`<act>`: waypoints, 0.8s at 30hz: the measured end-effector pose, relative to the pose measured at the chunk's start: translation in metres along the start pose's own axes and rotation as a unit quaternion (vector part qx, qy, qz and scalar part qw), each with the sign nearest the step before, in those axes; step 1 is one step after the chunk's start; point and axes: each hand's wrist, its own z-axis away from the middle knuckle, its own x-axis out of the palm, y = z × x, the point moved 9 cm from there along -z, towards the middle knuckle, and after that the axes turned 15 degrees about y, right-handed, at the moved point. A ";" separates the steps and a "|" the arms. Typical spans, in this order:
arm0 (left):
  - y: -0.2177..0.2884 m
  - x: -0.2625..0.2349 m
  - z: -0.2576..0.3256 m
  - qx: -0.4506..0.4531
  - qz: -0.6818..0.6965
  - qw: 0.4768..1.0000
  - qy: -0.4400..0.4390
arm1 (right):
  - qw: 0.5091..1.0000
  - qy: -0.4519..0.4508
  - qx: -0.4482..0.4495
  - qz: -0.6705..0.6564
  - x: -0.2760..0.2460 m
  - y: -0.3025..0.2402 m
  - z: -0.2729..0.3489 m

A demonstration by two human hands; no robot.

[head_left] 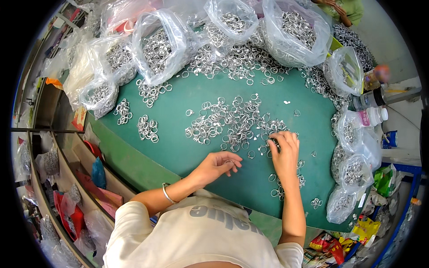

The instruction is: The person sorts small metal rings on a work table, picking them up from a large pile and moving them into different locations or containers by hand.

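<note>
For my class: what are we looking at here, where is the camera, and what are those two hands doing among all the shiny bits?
There is no machine: a person works with bare hands, filmed by a wide fisheye camera on their head, looking down. The green table holds loose metal rings and clear plastic bags full of more rings. The left hand pinches what looks like a small ring in its fingers. The right hand rests on the edge of the ring pile, touching rings. Another person's hands show at the top.

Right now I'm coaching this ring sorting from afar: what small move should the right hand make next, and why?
Probably draw a few rings back from the loose heap toward the small cluster near the table's front edge. The right hand already has its fingertips on the heap's near edge, while the left hand seems to pinch one ring.
</note>
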 end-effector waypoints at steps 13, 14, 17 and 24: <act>0.073 0.004 0.001 0.437 -0.472 0.738 0.206 | 1.000 -0.014 -0.020 -0.003 0.005 -0.024 0.002; 0.069 0.002 -0.005 0.430 -0.475 0.740 0.205 | 1.000 0.006 -0.027 -0.015 0.009 -0.035 -0.001; 0.066 -0.007 -0.010 0.430 -0.478 0.735 0.216 | 0.998 -0.026 -0.041 0.028 0.038 -0.036 0.004; 0.086 -0.029 0.010 0.437 -0.430 0.748 0.256 | 0.999 -0.005 0.042 -0.029 0.017 -0.017 0.014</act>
